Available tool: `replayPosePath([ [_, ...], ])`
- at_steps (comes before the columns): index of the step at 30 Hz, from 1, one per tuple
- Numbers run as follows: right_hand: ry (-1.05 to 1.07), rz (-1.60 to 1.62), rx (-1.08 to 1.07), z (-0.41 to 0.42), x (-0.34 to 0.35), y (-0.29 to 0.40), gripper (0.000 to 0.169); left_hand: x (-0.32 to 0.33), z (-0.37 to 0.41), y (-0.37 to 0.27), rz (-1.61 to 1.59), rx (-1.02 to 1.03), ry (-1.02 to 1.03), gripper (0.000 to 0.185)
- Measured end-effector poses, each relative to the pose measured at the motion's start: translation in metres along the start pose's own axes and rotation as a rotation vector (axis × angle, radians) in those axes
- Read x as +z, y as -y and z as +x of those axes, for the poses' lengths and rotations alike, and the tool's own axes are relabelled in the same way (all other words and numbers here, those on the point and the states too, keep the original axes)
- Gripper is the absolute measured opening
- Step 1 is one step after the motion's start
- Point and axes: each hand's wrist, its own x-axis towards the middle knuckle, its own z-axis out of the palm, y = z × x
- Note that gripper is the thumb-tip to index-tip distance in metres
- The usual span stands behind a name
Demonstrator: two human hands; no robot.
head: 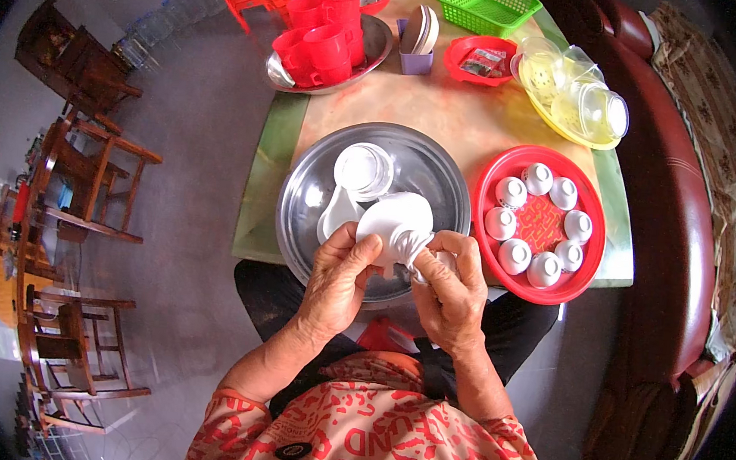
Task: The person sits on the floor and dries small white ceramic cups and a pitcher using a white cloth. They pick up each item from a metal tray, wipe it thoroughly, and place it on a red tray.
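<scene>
My left hand (339, 279) grips the left edge of a small white dish (397, 218), thumb on top. In my right hand (455, 285) is a bunched white cloth (413, 250), pressed against the dish's lower right side. Both hands are over the near part of a round steel basin (300, 179). Inside the basin, a white round container or stack (364, 168) stands at the back, with a white spoon (339, 213) below it. The dish and hands hide part of the basin's floor. To the right, a red round tray (488, 168) holds several small white cups (511, 193), upside down in a ring.
Farther back are red mugs (327, 48) on a steel tray (378, 56), a purple holder (416, 64), a red dish (453, 58), a green basket (485, 12) and a yellow tray (560, 130) with clear bowls (595, 108). A red-brown sofa (676, 189) stands right of the table.
</scene>
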Motion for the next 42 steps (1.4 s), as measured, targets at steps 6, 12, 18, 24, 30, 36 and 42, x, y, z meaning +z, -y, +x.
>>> replayPosePath([
  [6, -0.049, -0.002, -0.022, -0.005, 0.001, 0.003, 0.048, 0.008, -0.001, -0.002, 0.037, -0.014, -0.053, 0.014],
  [12, -0.132, -0.234, -0.143, -0.006, 0.013, -0.003, 0.042, 0.013, -0.003, -0.003, -0.006, -0.028, -0.057, 0.017],
  [18, -0.059, -0.24, -0.168, -0.014, 0.013, 0.0, 0.046, 0.014, -0.004, 0.002, 0.089, 0.029, -0.115, 0.018],
  [24, -0.173, -0.253, -0.146, -0.013, 0.013, 0.001, 0.051, 0.019, -0.006, -0.003, 0.384, 0.144, -0.035, 0.022],
  [30, -0.173, -0.304, -0.066, -0.008, 0.009, 0.005, 0.044, 0.02, -0.009, -0.002, 0.618, 0.23, 0.003, 0.02],
  [36, -0.053, -0.339, -0.088, -0.004, -0.004, 0.011, 0.04, 0.02, -0.008, -0.003, 0.713, 0.255, 0.036, 0.023],
  [42, -0.084, -0.29, 0.02, 0.009, -0.014, 0.006, 0.039, 0.01, -0.008, 0.0, 0.911, 0.364, 0.192, 0.02],
])
